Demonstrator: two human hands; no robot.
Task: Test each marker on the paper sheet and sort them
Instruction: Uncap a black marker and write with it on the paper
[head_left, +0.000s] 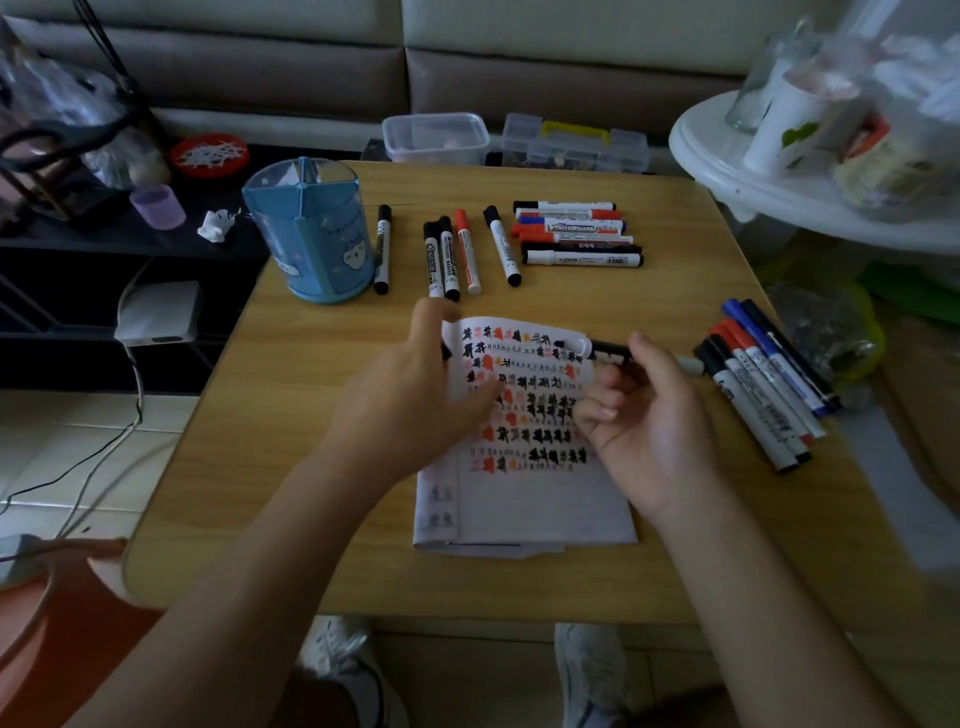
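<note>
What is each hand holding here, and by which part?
The right hand pinches an uncapped black-and-white marker around the middle of its barrel. Whether the blurred left hand holds anything cannot be told.

White paper sheet (524, 499) bears black and orange marks; pen holder (311, 234) is blue.

L hand (410, 410) blurred, covers paper sheet (519, 499) left part; black bit (445, 352) behind it, maybe cap.
</note>
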